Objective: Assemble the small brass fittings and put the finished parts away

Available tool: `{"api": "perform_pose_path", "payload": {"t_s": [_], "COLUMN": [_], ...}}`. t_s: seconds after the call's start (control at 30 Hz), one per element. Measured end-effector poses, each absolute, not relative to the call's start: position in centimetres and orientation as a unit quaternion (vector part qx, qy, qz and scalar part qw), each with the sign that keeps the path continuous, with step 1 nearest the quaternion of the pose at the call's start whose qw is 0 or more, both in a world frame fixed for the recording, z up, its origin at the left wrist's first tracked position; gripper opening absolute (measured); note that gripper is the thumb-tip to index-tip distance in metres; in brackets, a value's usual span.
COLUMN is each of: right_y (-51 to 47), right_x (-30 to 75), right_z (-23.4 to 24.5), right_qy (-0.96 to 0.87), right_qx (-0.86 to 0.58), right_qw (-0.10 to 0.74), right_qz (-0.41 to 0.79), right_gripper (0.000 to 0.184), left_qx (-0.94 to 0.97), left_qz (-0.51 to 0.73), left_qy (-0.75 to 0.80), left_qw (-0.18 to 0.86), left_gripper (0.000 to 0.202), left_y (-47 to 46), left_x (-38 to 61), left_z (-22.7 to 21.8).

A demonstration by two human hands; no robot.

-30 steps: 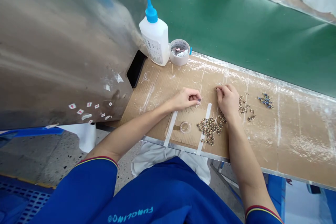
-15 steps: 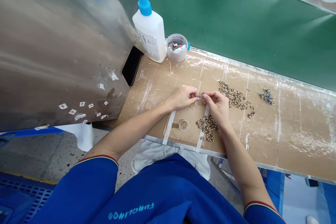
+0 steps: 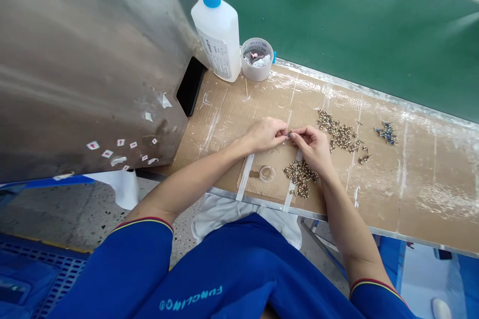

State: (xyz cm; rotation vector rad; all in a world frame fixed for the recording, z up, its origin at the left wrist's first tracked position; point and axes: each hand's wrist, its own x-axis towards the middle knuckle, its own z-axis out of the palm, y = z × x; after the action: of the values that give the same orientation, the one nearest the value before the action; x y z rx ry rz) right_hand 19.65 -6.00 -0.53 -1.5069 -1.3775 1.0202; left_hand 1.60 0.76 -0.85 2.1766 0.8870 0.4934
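Over the cardboard-covered bench, my left hand [image 3: 268, 134] and my right hand [image 3: 313, 145] meet fingertip to fingertip. Both are pinched closed around a tiny part with blue and brass-coloured bits [image 3: 289, 133]; fingers hide most of it. Near my right wrist lies a pile of small brass-coloured metal pieces [image 3: 302, 175]. A second brass-coloured pile [image 3: 339, 134] spreads beyond that hand, and farther right sits a small cluster of blue-and-brass pieces [image 3: 387, 133]. A shallow clear round dish [image 3: 267, 174] rests below my left hand.
A white bottle with a blue nozzle [image 3: 219, 35] stands at the back left, beside a tape roll [image 3: 258, 67] holding scraps. A thin stick [image 3: 246, 86] leans by it. A black phone [image 3: 191, 85] rests against the metal panel [image 3: 93, 60]. Behind the bench runs a green surface [image 3: 337, 25].
The view has shifted slightly, so the bench things appear a little to the right. My two hands have come closer together around the tiny part.
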Motion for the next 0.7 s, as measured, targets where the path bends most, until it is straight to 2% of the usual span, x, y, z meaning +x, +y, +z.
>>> {"api": "perform_pose_path", "payload": {"t_s": [0.37, 0.7], "right_y": [-5.92, -6.2], "right_x": [19.98, 19.7], "right_z": [-0.74, -0.24], "right_qy": [-0.57, -0.607], "right_qx": [-0.579, -0.598], "right_qw": [0.407, 0.387], "right_qz": [0.418, 0.353], "right_gripper": [0.032, 0.016], "left_qx": [0.841, 0.84], "left_qz": [0.194, 0.192], "left_qy": [0.334, 0.33], "left_qw": [0.38, 0.385], "left_gripper": [0.016, 0.017], "left_y": [0.96, 0.94], "left_x": [1.45, 1.47], "left_z": [-1.08, -1.2]}}
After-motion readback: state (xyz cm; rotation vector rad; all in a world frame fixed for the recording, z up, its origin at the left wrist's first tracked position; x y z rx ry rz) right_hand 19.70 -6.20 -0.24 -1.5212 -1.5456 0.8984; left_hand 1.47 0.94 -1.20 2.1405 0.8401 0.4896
